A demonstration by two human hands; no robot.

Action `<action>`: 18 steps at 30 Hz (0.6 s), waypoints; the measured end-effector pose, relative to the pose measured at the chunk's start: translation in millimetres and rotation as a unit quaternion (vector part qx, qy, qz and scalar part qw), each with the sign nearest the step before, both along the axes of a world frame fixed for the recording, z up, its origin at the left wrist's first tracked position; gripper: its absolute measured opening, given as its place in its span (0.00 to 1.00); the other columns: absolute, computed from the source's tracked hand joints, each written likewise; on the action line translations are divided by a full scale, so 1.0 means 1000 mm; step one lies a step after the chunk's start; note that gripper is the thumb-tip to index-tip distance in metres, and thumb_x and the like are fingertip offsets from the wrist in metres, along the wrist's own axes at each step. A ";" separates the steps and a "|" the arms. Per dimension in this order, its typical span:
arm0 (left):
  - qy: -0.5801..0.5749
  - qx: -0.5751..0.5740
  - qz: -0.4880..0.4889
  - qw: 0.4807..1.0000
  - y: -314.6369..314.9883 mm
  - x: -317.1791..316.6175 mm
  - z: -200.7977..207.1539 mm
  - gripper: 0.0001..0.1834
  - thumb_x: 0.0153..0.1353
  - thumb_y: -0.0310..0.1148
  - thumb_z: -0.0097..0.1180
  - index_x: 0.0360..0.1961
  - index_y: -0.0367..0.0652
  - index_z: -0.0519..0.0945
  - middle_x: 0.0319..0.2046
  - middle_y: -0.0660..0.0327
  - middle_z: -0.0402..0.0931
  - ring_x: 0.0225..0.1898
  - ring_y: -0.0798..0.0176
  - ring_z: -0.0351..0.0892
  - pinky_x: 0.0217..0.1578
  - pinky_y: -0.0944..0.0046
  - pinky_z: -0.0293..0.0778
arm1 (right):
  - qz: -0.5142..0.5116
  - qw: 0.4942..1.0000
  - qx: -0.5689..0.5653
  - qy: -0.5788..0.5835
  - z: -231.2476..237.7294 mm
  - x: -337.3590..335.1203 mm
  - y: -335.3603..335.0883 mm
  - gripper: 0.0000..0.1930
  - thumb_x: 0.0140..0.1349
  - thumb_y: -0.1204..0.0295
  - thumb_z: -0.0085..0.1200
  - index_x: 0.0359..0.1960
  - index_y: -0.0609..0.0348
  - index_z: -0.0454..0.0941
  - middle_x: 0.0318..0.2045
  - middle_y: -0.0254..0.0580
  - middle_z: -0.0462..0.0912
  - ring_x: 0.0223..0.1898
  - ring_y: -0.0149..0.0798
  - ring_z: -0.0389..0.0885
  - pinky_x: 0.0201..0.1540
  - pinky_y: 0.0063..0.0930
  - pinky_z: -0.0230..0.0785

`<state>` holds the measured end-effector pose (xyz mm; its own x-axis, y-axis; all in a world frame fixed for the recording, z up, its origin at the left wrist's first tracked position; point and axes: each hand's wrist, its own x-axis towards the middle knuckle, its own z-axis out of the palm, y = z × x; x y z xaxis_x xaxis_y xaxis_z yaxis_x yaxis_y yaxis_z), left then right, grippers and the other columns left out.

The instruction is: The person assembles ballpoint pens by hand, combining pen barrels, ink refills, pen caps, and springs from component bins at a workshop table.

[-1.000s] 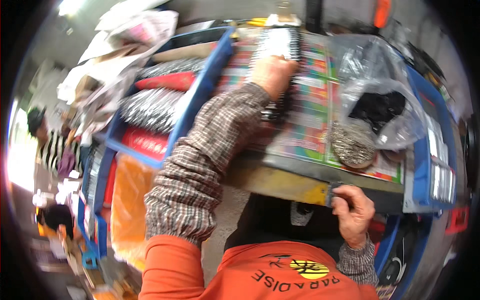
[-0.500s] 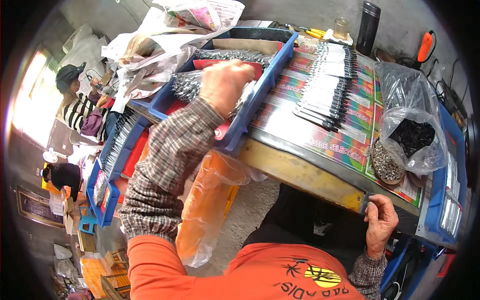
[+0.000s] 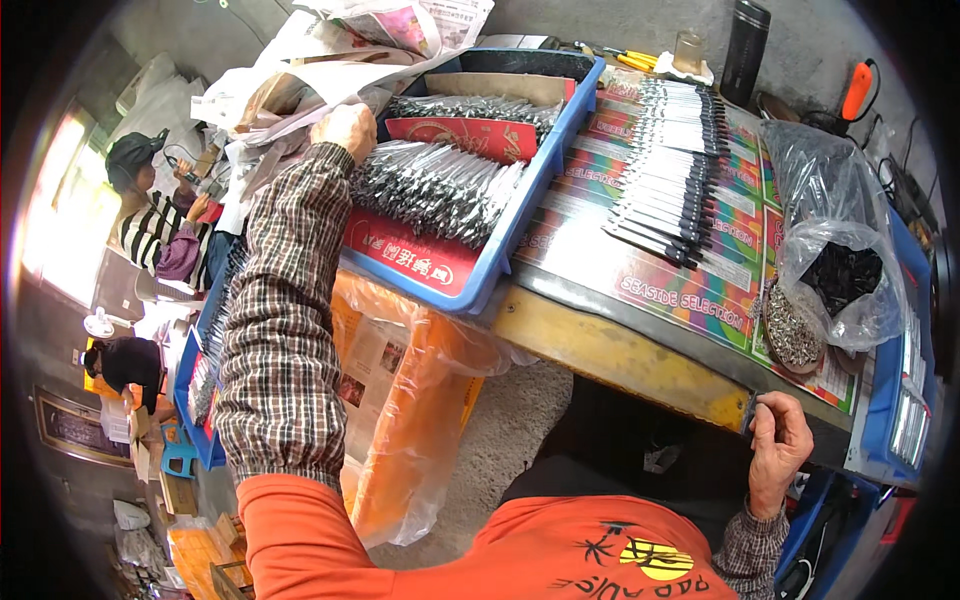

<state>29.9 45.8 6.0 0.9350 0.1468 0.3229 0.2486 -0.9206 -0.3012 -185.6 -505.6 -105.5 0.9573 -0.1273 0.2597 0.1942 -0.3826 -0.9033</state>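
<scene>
Head view showed the left hand (image 3: 343,127) closed on silver pieces (image 3: 440,190) in the blue tray (image 3: 520,225); right hand (image 3: 778,445) gripped the counter (image 3: 620,355) edge; one row (image 3: 670,165) lay arranged, many pieces remained.

Red printed card sheets (image 3: 413,257) line the blue tray (image 3: 520,215), one at its near end, another (image 3: 463,137) across the middle between bundles. Colourful striped printed sheet (image 3: 668,290) covers the bench top. Clear plastic bag (image 3: 838,270) with dark pieces sits at the bench's right end. Orange-tinted plastic bag (image 3: 415,400) hangs below the bench edge. Crumpled newspaper (image 3: 400,25) lies behind the tray.
</scene>
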 end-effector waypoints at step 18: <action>0.091 -0.048 -0.013 0.995 0.001 0.024 -0.005 0.07 0.51 0.35 0.60 0.30 0.51 0.88 0.29 0.56 0.84 0.33 0.55 0.84 0.39 0.57 0.79 | 0.008 1.000 -0.017 -0.014 0.001 0.001 0.003 0.02 0.61 0.81 0.53 0.35 0.65 0.76 0.27 0.32 0.75 0.24 0.22 0.69 0.26 0.16 0.61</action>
